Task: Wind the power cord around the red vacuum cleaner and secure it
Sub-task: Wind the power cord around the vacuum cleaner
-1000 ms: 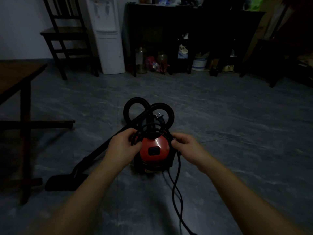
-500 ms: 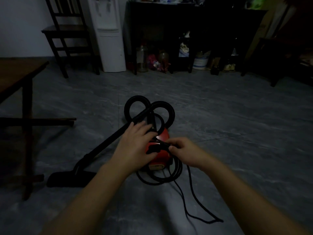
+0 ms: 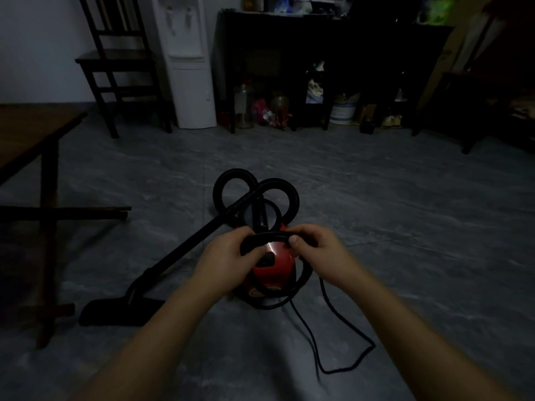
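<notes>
Dim room, viewed from head height, looking down. A grey stone-look floor (image 3: 405,227) filled most of the frame. A dark shelf unit (image 3: 333,33) stood at 1 o'clock, a wooden table (image 3: 31,131) at 9, and a white water dispenser (image 3: 188,82) at 11 w/ a dark chair (image 3: 115,57) just left of it.

Near centre, tending to 6 o'clock, the red vacuum cleaner (image 3: 275,264) sat on the floor. Its black hose (image 3: 237,171) curled in two loops at the body's 12 o'clock. The wand (image 3: 188,247) ran off to 8 o'clock, ending in a floor nozzle (image 3: 115,311).

The power cord (image 3: 267,235) lay in loops round the red body, w/ a loose tail trailing to 5 o'clock and bending back sharply. The left hand (image 3: 228,256) had fingers curled over the cord bundle on top of the body. The right hand (image 3: 321,253) pinched the same bundle btwn thumb and curled fingers. Plug not visible.

Risk, as a guess: the body looked rounded & glossy, so loops could slide down or off if either grip eased before the tail was tucked. The kinked tail could snag or twist when pulled in.

No brand, label or writing was readable; too dark. A pale patch low on the vacuum's front was illegible.
</notes>
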{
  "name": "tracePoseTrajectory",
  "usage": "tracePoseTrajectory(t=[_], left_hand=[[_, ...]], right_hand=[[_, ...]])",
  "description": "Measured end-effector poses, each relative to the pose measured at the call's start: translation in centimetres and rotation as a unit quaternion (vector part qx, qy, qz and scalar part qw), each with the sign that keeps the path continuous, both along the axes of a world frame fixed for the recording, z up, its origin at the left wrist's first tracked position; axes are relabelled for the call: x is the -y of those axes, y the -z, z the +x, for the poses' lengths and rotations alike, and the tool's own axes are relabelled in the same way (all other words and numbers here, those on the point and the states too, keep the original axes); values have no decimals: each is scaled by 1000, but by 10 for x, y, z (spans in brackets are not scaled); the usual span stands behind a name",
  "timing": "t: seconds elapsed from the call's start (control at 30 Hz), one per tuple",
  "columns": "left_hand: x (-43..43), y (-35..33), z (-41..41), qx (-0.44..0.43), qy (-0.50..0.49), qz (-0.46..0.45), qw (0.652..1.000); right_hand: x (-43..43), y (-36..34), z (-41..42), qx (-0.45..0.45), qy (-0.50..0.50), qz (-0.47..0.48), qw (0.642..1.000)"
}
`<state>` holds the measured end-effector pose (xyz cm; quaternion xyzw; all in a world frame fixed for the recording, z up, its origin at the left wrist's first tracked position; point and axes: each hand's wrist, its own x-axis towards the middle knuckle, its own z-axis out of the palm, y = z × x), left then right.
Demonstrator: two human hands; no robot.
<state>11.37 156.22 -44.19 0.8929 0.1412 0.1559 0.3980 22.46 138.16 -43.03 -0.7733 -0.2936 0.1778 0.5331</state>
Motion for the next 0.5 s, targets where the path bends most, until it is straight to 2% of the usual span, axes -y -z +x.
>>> tracePoseTrajectory(t=[0.23, 0.37, 0.5], left_hand=[[-1, -4, 4, 53, -72, -115, 989], [3, -3, 7, 74, -121, -141, 980], [1, 2, 6, 39, -100, -128, 986]], right_hand=[[4, 10, 2, 24, 27, 26, 999], [0, 12, -3, 33, 31, 24, 999], [-3, 15, 0, 34, 64, 30, 997]])
